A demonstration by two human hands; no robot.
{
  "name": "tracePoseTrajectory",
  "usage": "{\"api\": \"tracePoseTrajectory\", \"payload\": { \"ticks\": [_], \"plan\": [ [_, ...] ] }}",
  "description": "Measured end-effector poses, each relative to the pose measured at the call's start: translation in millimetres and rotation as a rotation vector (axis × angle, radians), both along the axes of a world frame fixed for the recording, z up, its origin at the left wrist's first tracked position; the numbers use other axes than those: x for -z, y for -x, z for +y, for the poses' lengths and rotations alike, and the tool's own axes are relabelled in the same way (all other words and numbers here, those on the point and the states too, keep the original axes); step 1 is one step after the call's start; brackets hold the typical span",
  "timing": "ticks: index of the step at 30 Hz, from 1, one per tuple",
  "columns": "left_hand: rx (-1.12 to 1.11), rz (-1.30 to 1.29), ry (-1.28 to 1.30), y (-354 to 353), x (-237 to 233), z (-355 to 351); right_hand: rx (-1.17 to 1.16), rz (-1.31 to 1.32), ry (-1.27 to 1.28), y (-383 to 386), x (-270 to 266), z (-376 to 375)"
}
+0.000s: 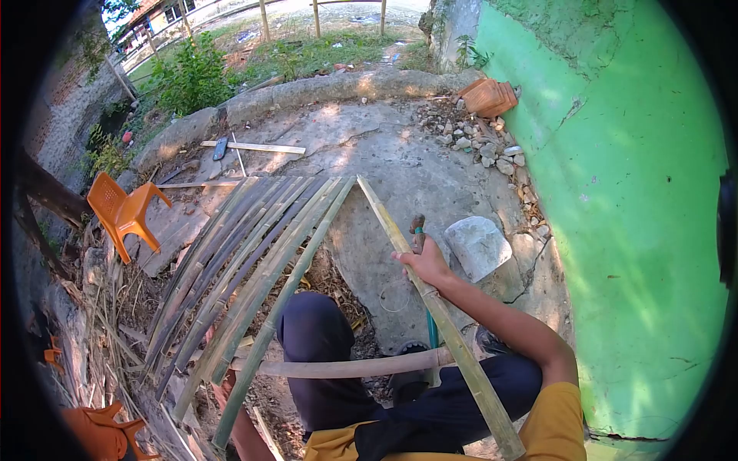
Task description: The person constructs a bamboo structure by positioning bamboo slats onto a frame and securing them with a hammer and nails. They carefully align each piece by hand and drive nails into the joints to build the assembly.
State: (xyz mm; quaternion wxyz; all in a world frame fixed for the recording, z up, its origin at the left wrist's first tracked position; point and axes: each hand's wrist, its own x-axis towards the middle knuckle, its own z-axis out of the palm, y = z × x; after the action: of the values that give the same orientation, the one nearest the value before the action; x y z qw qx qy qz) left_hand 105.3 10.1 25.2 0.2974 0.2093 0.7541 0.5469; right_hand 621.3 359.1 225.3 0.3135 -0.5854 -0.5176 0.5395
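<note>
My right hand (427, 265) is closed around a long split bamboo strip (453, 326), which slants from the frame's far end down to my right sleeve. Beside that hand stands the brown end of a tool handle (417, 230). On the left, several bamboo strips (269, 265) lie side by side in a slatted row. My left hand (223, 388) is beneath the lower ends of these strips, its fingers mostly hidden. A curved bamboo piece (346, 365) crosses in front of my legs.
An orange chair (127, 211) stands at the left. A pale stone block (478, 247) sits right of my right hand. Rubble (492, 150) and stacked tiles (489, 97) lie along the green wall (630, 230). A phone (221, 148) rests on the ground at upper left.
</note>
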Motion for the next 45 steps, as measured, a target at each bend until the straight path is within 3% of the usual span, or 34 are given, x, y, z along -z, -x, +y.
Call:
{"api": "tracePoseTrajectory", "payload": {
  "ticks": [10, 18, 25, 29, 32, 41, 43, 45],
  "plan": [
    [-0.013, -0.226, -0.136, -13.4, -10.5, 12.3, -0.025, 0.022, -0.066, -9.9, -9.5, 27.6],
    [0.023, -0.461, -0.277, -37.7, -37.1, 73.3, -0.075, -0.032, -0.107, -30.2, -12.3, 106.3],
    [0.089, -0.66, -0.357, -59.3, -76.6, 156.8, -0.1, 0.092, -0.166, -36.9, 11.4, 168.5],
    [0.093, -0.747, -0.317, -69.2, -85.2, 173.9, -0.136, -0.034, -0.159, -45.7, 43.4, 185.4],
    [0.088, -0.824, -0.254, -72.3, -70.8, 180.3, -0.076, 0.137, -0.167, -56.2, 90.3, 182.9],
    [0.016, -1.095, 0.007, -70.4, 21.7, 137.7, -0.153, -0.313, -0.217, -79.4, 142.0, 107.2],
    [0.01, -1.097, 0.041, -69.0, 58.3, 122.8, -0.34, -0.75, -0.438, -97.9, 167.5, 93.1],
    [0.041, -1.026, 0.03, -64.1, 95.5, 105.4, -0.415, -0.823, -0.372, -115.0, 170.8, 75.3]
  ]
}}
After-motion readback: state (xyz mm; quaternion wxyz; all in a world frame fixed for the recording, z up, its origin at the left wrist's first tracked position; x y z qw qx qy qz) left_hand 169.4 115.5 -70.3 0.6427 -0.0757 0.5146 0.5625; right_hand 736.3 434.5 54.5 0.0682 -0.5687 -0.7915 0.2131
